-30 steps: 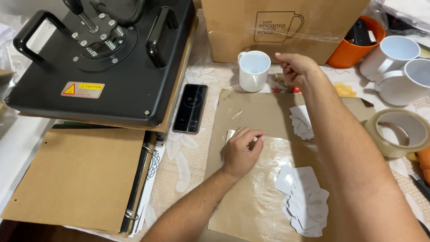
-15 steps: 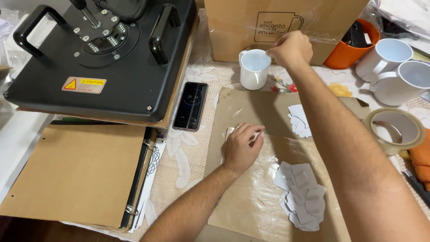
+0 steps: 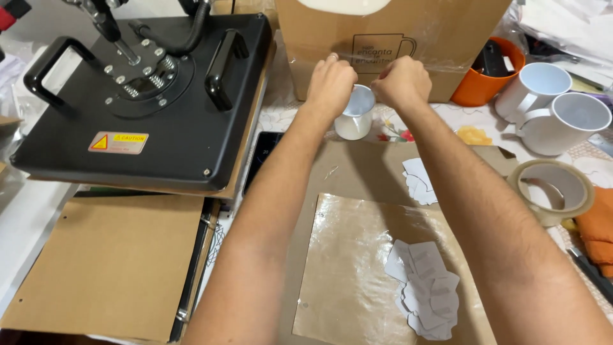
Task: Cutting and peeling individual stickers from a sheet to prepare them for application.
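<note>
Two hands meet at a mug.
Left hand (image 3: 330, 85) grips the small white ceramic mug (image 3: 355, 114); right hand (image 3: 402, 80) pinches closed just beside its rim.

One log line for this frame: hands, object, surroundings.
left hand: on mug rim | right hand: at mug rim, grip unclear | mug: upright, before box | press: left | paper cutouts: near

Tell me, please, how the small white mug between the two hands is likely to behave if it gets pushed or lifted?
The white mug looks glazed and rigid, so probably smooth, a little slippery and breakable if dropped. It stands upright on its flat base, so a low push would likely slide it; a knock near the rim might tip it, and on its side it could roll. The left hand and right hand flank it.
</note>
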